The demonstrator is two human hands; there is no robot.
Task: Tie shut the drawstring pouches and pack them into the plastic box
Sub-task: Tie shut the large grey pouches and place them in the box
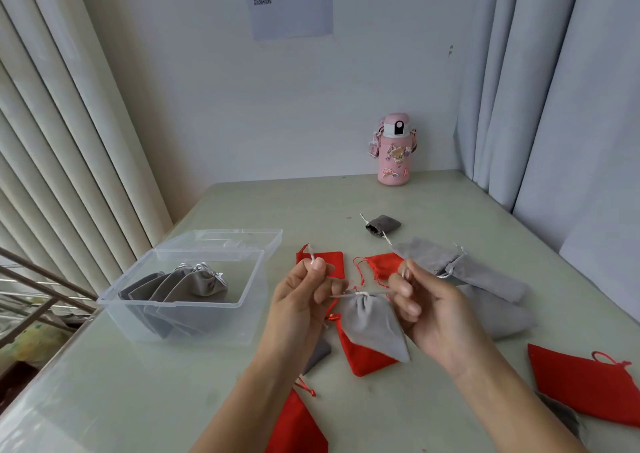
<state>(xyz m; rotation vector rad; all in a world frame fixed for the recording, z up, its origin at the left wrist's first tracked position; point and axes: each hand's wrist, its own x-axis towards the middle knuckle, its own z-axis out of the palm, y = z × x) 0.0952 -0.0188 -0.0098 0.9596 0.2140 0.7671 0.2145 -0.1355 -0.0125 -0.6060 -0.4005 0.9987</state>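
A light grey drawstring pouch hangs between my hands above the table, its neck gathered tight. My left hand pinches one white cord end, which sticks up above the fingers. My right hand pinches the other cord end on the opposite side. To the left stands the clear plastic box with its lid folded back; several grey pouches with gathered necks lie inside. Loose red pouches and grey pouches lie on the table around my hands.
A pink water bottle stands at the back against the wall. A small dark grey pouch lies behind the pile. Curtains hang on both sides. The table's left edge runs close by the box.
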